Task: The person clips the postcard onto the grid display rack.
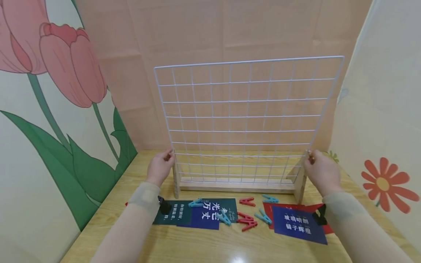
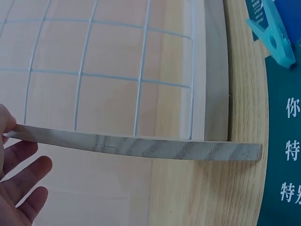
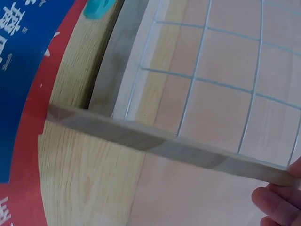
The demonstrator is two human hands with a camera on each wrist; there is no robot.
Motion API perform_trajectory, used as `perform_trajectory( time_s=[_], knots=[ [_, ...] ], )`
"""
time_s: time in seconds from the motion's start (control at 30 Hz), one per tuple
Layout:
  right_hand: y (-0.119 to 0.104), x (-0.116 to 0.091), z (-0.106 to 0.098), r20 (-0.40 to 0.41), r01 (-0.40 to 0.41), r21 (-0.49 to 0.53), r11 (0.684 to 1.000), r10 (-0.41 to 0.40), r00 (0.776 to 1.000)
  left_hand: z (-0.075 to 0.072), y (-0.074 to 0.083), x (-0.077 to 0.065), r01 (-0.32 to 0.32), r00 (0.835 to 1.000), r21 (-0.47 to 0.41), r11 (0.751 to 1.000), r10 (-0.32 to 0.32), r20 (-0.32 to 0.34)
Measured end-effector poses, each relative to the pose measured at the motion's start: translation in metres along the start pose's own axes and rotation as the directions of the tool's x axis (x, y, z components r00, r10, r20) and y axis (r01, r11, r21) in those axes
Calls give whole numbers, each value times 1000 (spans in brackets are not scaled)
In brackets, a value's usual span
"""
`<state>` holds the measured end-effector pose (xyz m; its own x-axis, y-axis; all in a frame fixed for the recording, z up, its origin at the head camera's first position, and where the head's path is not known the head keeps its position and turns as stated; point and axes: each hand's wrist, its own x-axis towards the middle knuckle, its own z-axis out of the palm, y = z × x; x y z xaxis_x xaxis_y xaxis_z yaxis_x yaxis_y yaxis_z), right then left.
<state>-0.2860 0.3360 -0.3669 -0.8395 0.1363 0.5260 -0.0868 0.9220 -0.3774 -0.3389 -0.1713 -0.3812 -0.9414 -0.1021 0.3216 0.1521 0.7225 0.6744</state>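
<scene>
A white wire grid panel (image 1: 243, 116) stands upright, leaning slightly, in a wooden stand (image 1: 236, 187) with a side upright at each end. My left hand (image 1: 160, 168) pinches the upper end of the left upright (image 2: 155, 148) between thumb and index finger; the other fingers are spread loosely below it in the left wrist view. On the opposite side, my right hand (image 1: 322, 172) grips the tip of the right upright (image 3: 164, 148) with thumb and fingers, partly cut off by the right wrist view's edge. The grid's lower edge sits along the stand's base bar.
In front of the stand lie dark green (image 1: 181, 213), blue (image 1: 299, 226) and red (image 1: 268, 208) cards with white writing. Several turquoise clothespins (image 1: 264, 217) and red clothespins (image 1: 247, 201) are scattered among them on the wooden table (image 1: 197, 248). A peach-coloured sheet (image 1: 223, 33) hangs behind.
</scene>
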Motion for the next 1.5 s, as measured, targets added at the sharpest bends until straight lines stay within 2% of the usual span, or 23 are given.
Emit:
perform_trajectory(
  time_s=[0.3, 0.57, 0.83, 1.07, 1.23, 1.33, 1.5],
  knots=[
    [1, 1, -3, 62, -40, 17, 999, 38, 997, 3, 5, 1, -29, 1000, 40, 999, 28, 8],
    [-4, -1, -9, 87, -38, 18, 999, 37, 996, 4, 5, -1, -16, 1000, 4, 1000, 16, -19],
    [-1, -3, -4, 77, -28, 18, 999, 27, 997, 4, 4, -5, -39, 999, -28, 999, 38, -39],
    [1, -6, 2, 42, -28, 30, 999, 27, 999, 5, 4, -9, -4, 999, -116, 993, -1, -38],
    [1, -11, 2, 46, -94, 43, 995, 92, 995, 6, 3, -18, 70, 996, -208, 976, -81, -48],
    [-1, -16, 4, 13, -127, 35, 991, 126, 992, 7, 2, -27, 100, 989, -248, 964, -123, -82],
    [-8, -24, 9, -62, -66, 26, 997, 67, 996, 8, 3, -43, 66, 988, -284, 956, -103, -116]
  ],
)
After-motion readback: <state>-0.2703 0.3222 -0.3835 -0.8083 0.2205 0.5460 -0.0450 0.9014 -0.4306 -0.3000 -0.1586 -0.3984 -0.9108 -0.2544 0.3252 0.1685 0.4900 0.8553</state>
